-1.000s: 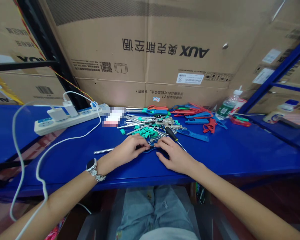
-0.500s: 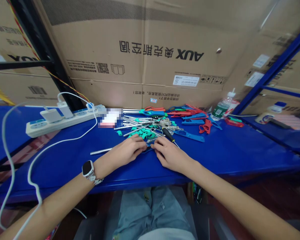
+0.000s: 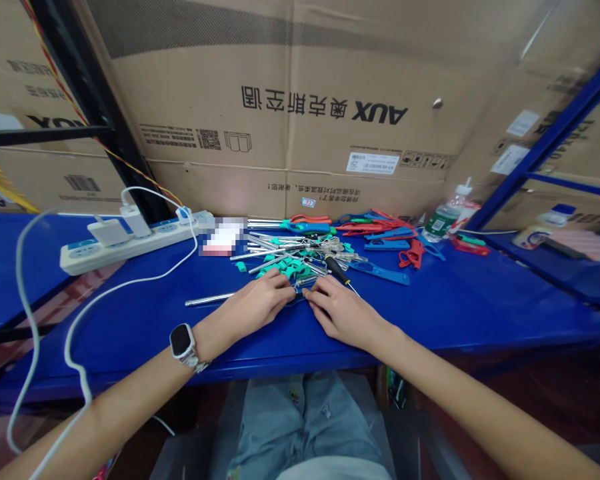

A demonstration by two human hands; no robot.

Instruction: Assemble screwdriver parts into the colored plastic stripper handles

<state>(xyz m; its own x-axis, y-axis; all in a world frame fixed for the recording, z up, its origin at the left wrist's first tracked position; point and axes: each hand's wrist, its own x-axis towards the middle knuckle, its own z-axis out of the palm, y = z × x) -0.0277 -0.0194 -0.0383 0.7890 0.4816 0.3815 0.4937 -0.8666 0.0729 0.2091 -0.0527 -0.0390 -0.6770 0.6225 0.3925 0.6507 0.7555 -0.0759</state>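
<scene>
- The left hand [image 3: 263, 297] is at the centre of the frame, fingers bent and tips drawn together on a small dark piece [image 3: 299, 295].
- The right hand [image 3: 343, 310] faces it, just right of centre, its thumb and fingers closed in on the other side of the piece; the exact grip is partly hidden.
- The piece sits between the two sets of fingertips, low over the blue table [image 3: 455, 303], too small to make out in detail.
- A metal rod [image 3: 207, 300] shows left of the left hand, its right end hidden behind that hand.
- Just above the hands lie green clips [image 3: 293, 269] and a heap of metal rods [image 3: 265, 253].
- A black screwdriver [image 3: 337, 269] lies just above the right hand, near a blue strip [image 3: 383, 273].
- Right of centre are red and blue tools [image 3: 386, 245], then a bottle [image 3: 441, 220].
- A power strip [image 3: 115, 253] lies at left; a carton [image 3: 280, 60] fills the upper middle.
</scene>
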